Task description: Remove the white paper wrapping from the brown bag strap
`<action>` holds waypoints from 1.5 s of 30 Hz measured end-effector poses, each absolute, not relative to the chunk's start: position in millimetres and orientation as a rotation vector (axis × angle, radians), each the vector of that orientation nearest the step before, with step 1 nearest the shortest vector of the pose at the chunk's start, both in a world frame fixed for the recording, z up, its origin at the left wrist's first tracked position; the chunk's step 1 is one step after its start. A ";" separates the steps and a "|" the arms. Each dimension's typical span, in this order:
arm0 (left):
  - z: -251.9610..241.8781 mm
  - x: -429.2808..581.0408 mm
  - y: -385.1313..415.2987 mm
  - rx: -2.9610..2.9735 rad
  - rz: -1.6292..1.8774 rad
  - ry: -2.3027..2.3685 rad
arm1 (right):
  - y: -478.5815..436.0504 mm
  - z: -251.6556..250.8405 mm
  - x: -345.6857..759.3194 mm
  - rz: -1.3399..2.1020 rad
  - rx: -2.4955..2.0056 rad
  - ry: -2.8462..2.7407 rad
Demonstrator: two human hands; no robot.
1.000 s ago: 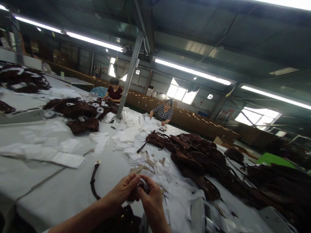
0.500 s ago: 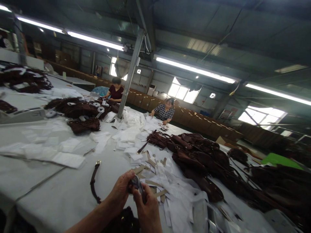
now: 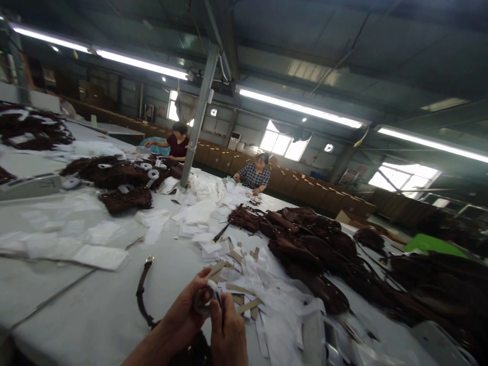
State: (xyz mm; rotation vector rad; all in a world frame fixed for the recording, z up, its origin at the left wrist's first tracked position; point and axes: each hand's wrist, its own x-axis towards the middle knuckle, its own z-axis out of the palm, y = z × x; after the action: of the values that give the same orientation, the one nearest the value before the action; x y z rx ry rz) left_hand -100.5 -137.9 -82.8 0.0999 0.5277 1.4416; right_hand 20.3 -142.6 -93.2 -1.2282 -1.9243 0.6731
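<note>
Both of my hands meet at the bottom middle around a small wrapped coil (image 3: 202,301), ring-shaped with a shiny pale wrapping over something dark. My left hand (image 3: 183,307) grips its left side, thumb uppermost. Closed on the right side, my right hand (image 3: 231,323) has its thumb and fingers pressed against the coil. Just left of my left forearm, a dark brown strap (image 3: 141,295) with a gold-coloured buckle lies curved on the table (image 3: 95,310). Dark brown material (image 3: 194,351) with metal fittings shows partly below my hands.
White sheets (image 3: 282,305) and tan strips (image 3: 249,306) lie right of my hands. Dark brown fringed bags (image 3: 301,244) stretch across the right; more (image 3: 110,173) lie left of a metal post (image 3: 200,117). Two people (image 3: 253,175) (image 3: 177,145) work across the table.
The coil has turned in my hands, so its ring opening and pale wrapping show more. My hands have shifted slightly left and down in view. The far person in dark red has stretched out an arm.
</note>
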 end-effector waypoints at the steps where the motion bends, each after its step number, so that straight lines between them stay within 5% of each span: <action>1: -82.2 -102.8 -138.1 0.134 1.405 0.498 | -142.9 -90.5 21.4 0.687 -1.216 -1.937; 6: -91.2 -104.9 -139.3 0.281 1.348 0.460 | -141.6 -83.9 25.1 0.708 -1.198 -1.993; 11: -104.7 -116.8 -132.1 0.585 1.226 0.583 | -131.4 -103.4 34.6 0.277 -1.306 -2.226; 18: -43.8 -138.7 -121.1 1.672 0.989 1.013 | -121.9 -82.5 37.0 -0.139 -1.162 -2.545; 21: -19.9 -123.8 -121.7 1.657 1.158 1.029 | -120.9 -58.9 35.8 -0.078 -1.127 -2.440; 28: -32.3 -77.9 -115.2 0.424 1.612 0.912 | -130.7 -71.2 26.9 0.217 -1.336 -2.015; 33: -47.7 -87.7 -109.2 1.201 1.275 0.983 | -131.8 -71.8 49.6 0.002 -1.583 -2.362; 38: 0.2 -91.9 -110.9 1.962 0.958 0.997 | -131.1 -13.2 71.1 0.086 -1.379 -2.525; 45: 2.6 -55.9 -109.1 0.880 1.532 0.966 | -141.3 -9.6 58.4 0.509 -1.248 -1.982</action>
State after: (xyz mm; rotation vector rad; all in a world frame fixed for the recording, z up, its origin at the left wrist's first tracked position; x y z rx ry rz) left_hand -55.9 -109.1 2.6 0.8797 0.9663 1.5322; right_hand 58.4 -141.3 -9.6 -1.2479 -1.9817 0.5091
